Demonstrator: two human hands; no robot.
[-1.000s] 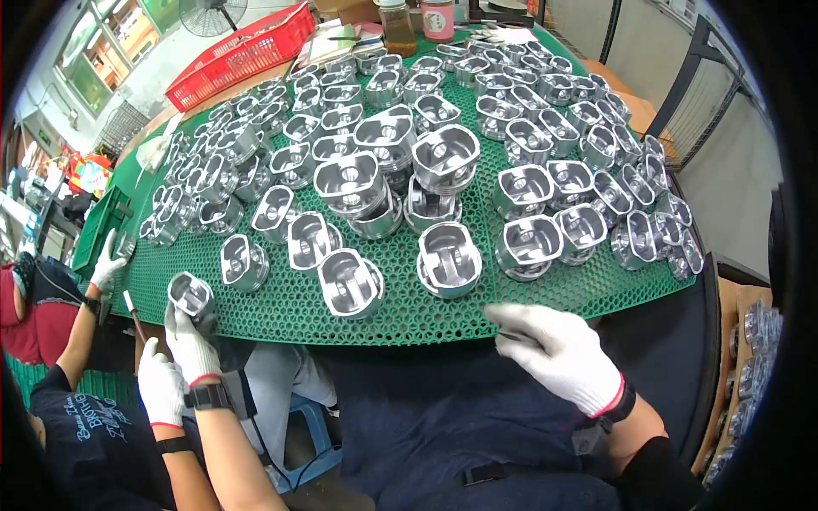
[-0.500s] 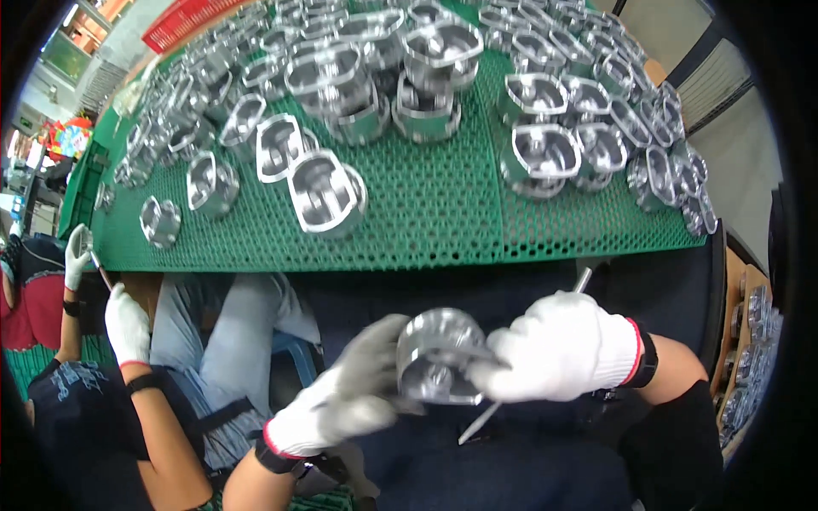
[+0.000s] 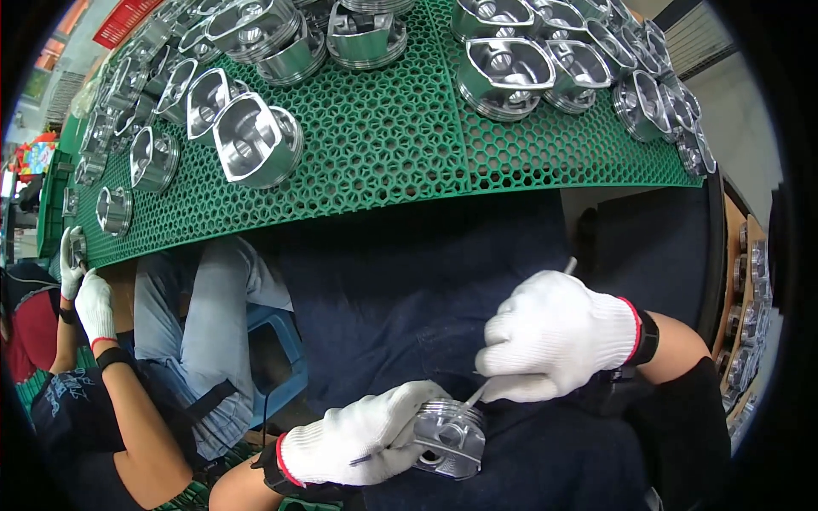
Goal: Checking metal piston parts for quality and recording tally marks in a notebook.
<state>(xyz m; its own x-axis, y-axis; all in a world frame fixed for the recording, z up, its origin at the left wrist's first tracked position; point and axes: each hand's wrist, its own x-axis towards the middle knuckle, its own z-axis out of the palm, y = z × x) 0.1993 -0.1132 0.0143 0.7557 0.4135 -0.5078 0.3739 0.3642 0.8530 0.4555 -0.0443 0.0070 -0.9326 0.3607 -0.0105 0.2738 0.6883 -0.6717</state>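
Observation:
In my left hand (image 3: 366, 436) is a silver engine piston (image 3: 457, 439), gripped at its side low over my lap. Its grooved ring end faces up, and a round pin hole shows in its side. My right hand (image 3: 554, 336), in a white knit glove with a red cuff like the left, is closed round a thin metal rod-like tool (image 3: 475, 396). The tool's tip meets the piston's grooved edge, while its other end sticks out above my fist. Most of the tool is hidden by my fingers, so its exact kind cannot be made out.
Beyond my hands lies a green perforated mat (image 3: 366, 166), bearing many pistons, one of them a nearby piston (image 3: 256, 140). A co-worker's gloved hand (image 3: 95, 307) works at the left. At the right a wooden rack (image 3: 734, 315) holds more pistons. A blue stool (image 3: 285, 353) stands left of my lap.
My left hand has brought the piston down and nearer my body, turning it ring end up. The tool's tip is now on its edge. The view has shifted downward.

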